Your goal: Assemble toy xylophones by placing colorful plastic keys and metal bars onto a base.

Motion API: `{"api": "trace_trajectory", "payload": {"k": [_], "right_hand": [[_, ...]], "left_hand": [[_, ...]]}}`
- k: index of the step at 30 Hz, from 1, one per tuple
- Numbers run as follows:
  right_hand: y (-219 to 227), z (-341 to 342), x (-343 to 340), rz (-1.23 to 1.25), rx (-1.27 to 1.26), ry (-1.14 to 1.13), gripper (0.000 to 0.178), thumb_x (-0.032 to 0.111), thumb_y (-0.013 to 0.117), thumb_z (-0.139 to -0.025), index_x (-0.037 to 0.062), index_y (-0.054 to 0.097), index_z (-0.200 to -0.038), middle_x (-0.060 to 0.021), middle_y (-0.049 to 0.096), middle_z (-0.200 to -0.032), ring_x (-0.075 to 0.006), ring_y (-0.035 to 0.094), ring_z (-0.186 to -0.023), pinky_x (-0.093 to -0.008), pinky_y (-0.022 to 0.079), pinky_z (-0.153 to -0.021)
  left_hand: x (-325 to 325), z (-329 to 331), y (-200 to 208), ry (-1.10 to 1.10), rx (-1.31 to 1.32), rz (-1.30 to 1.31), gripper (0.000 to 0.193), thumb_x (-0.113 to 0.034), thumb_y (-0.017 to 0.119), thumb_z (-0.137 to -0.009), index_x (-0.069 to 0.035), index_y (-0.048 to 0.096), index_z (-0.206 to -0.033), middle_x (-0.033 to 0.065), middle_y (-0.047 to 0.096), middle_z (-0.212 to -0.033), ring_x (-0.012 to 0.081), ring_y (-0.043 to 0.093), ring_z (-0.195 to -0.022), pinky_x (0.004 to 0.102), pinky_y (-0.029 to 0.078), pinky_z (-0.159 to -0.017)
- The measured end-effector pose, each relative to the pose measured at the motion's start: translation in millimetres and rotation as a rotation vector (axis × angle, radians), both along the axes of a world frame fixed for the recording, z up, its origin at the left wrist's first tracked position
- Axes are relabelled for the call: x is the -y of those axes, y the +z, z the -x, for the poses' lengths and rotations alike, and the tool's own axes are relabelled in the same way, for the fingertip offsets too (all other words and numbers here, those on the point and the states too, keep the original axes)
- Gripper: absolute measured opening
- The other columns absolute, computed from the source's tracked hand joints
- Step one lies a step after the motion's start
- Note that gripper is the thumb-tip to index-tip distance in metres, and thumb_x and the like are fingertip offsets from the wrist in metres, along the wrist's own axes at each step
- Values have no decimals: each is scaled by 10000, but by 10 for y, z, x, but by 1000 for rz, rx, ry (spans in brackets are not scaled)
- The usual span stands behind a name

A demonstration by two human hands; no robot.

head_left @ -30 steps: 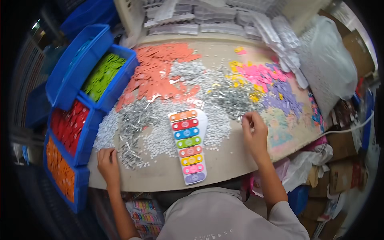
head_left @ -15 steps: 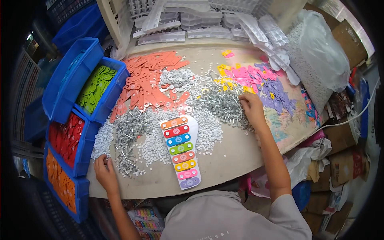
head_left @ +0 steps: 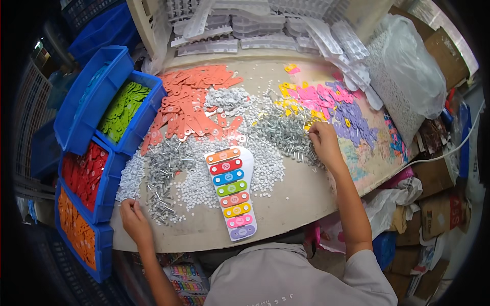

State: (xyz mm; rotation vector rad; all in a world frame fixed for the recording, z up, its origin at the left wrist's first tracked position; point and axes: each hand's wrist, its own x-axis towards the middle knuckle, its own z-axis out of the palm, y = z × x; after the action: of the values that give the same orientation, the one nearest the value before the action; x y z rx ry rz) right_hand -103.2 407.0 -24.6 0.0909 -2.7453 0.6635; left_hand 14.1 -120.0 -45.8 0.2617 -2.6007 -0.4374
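A toy xylophone (head_left: 231, 189) with bars in several colours on a white base lies on the table in front of me. White caps show at the ends of most bars; the purple bar nearest me shows none. My right hand (head_left: 324, 144) is at the right edge of a heap of silver screws (head_left: 286, 127), fingertips drawn together; what they hold is too small to see. Beside a pile of small white pieces (head_left: 131, 178) on the left rests my left hand (head_left: 136, 224), fingers curled in, their contents hidden. Small white caps (head_left: 196, 191) and more screws (head_left: 162, 194) surround the xylophone's left side.
Coral bars (head_left: 178, 102) are heaped behind, with white washers (head_left: 227, 99) beside them. Pink bars (head_left: 314, 96) and purple bars (head_left: 352, 120) lie far right. Blue bins (head_left: 120, 158) line the left edge. White plastic bases (head_left: 260, 42) and a bulging bag (head_left: 403, 76) stand at the back.
My right hand has shifted very slightly right and nearer to me, with the fingertips closer together. My left fingers have curled in a little beside the white pieces. The xylophone stays put.
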Motion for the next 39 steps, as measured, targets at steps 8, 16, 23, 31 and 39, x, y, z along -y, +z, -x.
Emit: {"api": "trace_trajectory", "payload": {"k": [8,16,23,31,39], "right_hand": [[111,-416,397,138,-75,-132,102,-30,596,-850,1,601,-947,-133,595,-886,-267,574,-831,-366,463,-772],[332,-1236,1264,454,97,253,116,-48,665,-822,4,615,-913,-98,642,-875,-204,616,-810,-310,482,-759],[204,-1561,1557,528,127,479,222,-80,757,-731,16,617,-875,-102,666,-924,-303,615,-839,-385,497,-757],[92,-1673,1596,429,23,491,253,-66,784,-712,38,618,-872,-93,667,-934,-289,603,-850,-385,477,-759],[30,-1718,1605,212,-126,667,238,-42,777,-724,38,616,-879,-99,646,-978,-294,592,-822,-395,479,-746]], "left_hand": [[-535,-370,438,-47,10,-946,88,-14,611,-947,5,630,-1030,61,662,-848,112,638,-790,243,481,-714],[-1341,-503,371,-385,680,-1542,169,-53,675,-925,14,685,-1080,63,715,-877,97,668,-787,208,496,-664],[-1394,-591,264,-430,870,-1692,159,-100,656,-954,-7,680,-1080,42,708,-846,23,572,-670,158,406,-543],[-1473,-615,258,-442,863,-1688,121,-102,641,-967,-16,658,-1050,29,685,-810,16,535,-642,158,385,-528],[-1575,-676,238,-419,745,-979,650,-209,716,-922,-3,323,-1397,19,610,-654,67,549,-587,234,407,-533]]}}
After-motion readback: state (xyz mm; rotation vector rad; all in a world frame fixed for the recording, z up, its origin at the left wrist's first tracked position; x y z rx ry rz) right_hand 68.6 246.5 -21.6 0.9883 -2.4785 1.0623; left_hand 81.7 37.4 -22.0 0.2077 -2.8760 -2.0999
